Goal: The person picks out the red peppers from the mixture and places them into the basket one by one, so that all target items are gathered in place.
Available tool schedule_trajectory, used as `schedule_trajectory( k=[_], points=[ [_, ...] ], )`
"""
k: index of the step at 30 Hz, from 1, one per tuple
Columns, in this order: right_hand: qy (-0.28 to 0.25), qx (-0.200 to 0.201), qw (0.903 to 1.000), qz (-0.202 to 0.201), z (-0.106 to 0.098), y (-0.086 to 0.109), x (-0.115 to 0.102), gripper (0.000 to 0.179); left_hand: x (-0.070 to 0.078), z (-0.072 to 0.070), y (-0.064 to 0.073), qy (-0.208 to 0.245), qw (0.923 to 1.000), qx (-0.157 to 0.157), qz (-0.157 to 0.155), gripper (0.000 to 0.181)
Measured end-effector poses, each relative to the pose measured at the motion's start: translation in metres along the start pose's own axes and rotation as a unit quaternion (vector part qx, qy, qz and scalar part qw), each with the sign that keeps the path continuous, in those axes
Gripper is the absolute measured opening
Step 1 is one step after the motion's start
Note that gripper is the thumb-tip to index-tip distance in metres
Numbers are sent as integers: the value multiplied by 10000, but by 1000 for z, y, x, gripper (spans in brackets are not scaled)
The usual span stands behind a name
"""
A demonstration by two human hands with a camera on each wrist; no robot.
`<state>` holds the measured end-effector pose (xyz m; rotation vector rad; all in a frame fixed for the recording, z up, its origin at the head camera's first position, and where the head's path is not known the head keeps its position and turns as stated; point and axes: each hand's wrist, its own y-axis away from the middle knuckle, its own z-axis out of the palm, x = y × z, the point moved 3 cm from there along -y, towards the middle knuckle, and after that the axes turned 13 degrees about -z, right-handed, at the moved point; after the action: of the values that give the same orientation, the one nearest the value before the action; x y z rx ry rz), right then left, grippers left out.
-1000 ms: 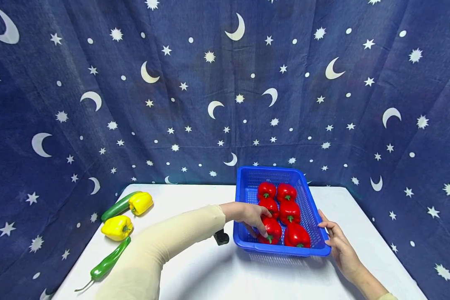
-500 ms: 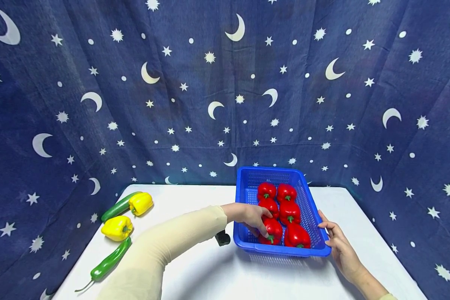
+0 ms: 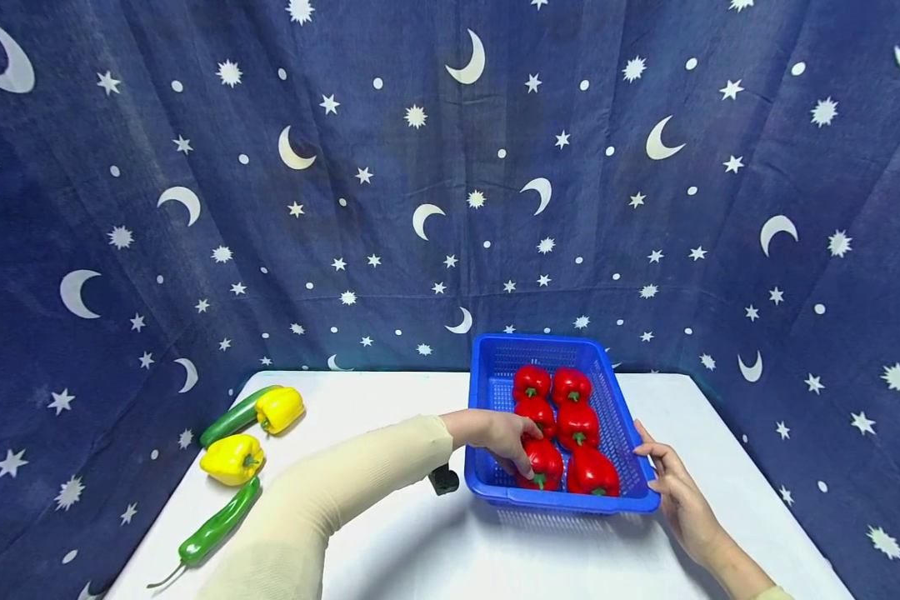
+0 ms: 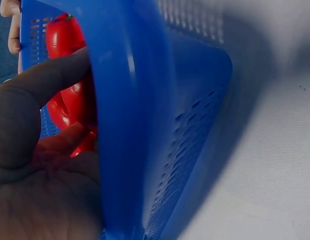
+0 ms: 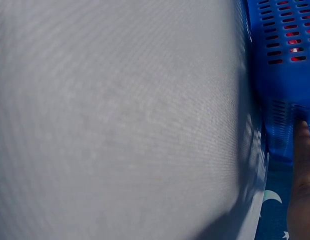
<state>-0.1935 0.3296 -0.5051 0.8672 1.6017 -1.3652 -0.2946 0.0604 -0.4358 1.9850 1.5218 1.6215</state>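
In the head view a blue plastic basket (image 3: 487, 367) holds several red bell peppers in two columns. My left hand (image 3: 499, 435) reaches over the basket's left rim and grips the nearest red bell pepper (image 3: 544, 463) of the left column, thumb on its near side. In the left wrist view the thumb (image 4: 54, 75) stands out beside the red peppers (image 4: 64, 37), partly hidden by the basket rim (image 4: 122, 100). My right hand (image 3: 686, 504) touches the basket's right rim near its front corner with its fingers. A straight finger (image 5: 302, 145) meets the perforated outer wall in the right wrist view.
On the white table (image 3: 390, 533), at the left, lie a cucumber (image 3: 232, 418), two yellow bell peppers (image 3: 279, 409) and a long green chili pepper (image 3: 217, 523). A dark blue curtain (image 3: 375, 233) with moons and stars stands behind and at the sides.
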Motion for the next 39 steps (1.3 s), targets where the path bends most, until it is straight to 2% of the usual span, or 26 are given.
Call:
schedule_trajectory(
  k=[8,31,39],
  points=[
    [28,37,10000,18,0,0,0,43,1,2,3,-358,9990,251,-83,64],
    [59,37,10000,-35,1,0,-1,44,0,2,-2,-366,9992,175,35,65],
    [7,5,10000,-99,0,0,1,44,2,-2,2,-745,9966,320,172,66]
  ],
)
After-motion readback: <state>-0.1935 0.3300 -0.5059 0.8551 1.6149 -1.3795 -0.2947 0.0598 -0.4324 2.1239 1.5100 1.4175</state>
